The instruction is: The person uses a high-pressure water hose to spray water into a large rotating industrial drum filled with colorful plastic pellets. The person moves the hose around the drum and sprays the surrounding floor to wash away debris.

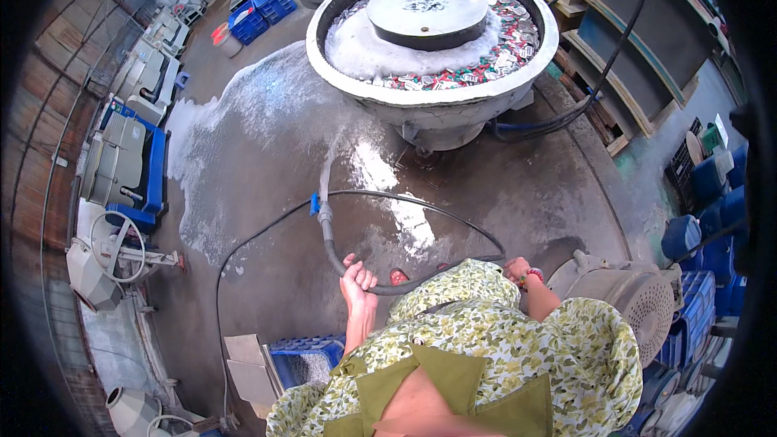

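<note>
My left hand [358, 282] is closed round a dark grey hose [332, 252] a little behind its nozzle end. A blue-handled valve [315, 204] sits on that end, and a stream of water [327, 168] shoots from it onto the floor. White foam [243, 105] spreads over the floor ahead. On the right, my right hand [516, 269], with a beaded bracelet at the wrist, is curled round the hose near my hip. From there the hose loops forward and away to the left. Part of it passes behind my patterned clothing.
Ahead stands a large round tub [429, 97] with foam, many small coloured pieces and a round central lid. Wooden-edged panels [639, 57] lean at the right. Blue drums [702, 231] and a perforated machine [647, 316] stand nearer. Machines [113, 162] line the left wall; a blue crate [344, 346] is close.
</note>
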`<state>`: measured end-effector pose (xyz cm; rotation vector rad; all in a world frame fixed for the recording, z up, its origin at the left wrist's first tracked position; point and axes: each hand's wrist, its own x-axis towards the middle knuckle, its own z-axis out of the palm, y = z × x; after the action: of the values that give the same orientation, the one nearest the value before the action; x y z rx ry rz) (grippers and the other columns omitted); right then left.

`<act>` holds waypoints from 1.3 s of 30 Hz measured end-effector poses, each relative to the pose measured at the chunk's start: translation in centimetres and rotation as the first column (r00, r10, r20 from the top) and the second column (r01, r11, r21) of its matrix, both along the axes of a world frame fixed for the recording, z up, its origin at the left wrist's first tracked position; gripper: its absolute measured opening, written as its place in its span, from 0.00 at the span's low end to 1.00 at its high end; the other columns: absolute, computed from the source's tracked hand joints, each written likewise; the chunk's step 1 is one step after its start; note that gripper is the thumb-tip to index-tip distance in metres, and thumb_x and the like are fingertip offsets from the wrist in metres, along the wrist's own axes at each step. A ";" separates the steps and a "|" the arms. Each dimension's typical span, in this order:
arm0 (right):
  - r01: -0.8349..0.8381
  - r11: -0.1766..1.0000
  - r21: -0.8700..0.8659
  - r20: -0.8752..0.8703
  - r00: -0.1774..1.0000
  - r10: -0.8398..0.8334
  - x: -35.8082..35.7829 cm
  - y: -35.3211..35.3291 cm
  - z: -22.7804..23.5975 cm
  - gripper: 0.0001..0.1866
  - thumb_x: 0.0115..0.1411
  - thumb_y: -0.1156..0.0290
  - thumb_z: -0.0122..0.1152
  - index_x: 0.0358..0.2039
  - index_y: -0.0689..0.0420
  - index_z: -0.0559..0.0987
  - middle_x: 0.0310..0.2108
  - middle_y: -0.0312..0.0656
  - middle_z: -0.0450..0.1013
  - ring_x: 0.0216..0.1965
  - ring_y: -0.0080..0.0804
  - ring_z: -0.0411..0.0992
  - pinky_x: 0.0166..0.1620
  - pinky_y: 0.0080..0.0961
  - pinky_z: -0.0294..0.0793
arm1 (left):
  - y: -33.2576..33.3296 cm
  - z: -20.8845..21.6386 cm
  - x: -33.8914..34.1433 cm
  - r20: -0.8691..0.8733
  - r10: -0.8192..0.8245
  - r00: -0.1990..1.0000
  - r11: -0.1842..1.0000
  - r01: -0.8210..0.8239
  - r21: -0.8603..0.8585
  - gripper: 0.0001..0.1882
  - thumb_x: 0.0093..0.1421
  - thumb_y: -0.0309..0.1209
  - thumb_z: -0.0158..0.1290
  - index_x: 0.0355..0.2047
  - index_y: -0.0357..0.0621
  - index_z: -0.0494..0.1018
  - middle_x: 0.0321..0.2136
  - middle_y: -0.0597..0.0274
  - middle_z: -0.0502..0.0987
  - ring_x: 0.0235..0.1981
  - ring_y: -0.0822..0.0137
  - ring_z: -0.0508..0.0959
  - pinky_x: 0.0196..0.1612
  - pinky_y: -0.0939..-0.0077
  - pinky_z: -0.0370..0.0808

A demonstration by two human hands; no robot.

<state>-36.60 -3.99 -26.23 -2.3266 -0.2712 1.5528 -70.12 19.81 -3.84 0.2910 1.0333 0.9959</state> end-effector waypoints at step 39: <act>-0.217 0.976 0.006 0.203 0.956 0.211 -0.7 -1.4 -2.9 0.14 0.45 0.68 0.57 0.35 0.49 0.82 0.36 0.45 0.77 0.40 0.41 0.75 0.46 0.29 0.73 | -1.8 0.5 0.2 -0.070 0.018 0.997 0.999 -0.016 0.029 0.12 0.53 0.22 0.45 0.39 0.47 0.65 0.09 0.77 0.50 0.07 0.79 0.50 0.13 0.80 0.51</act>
<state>-37.29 -5.37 -29.17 -2.5037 -0.6094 1.3931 -69.94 18.02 -3.32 0.3433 1.0876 1.0228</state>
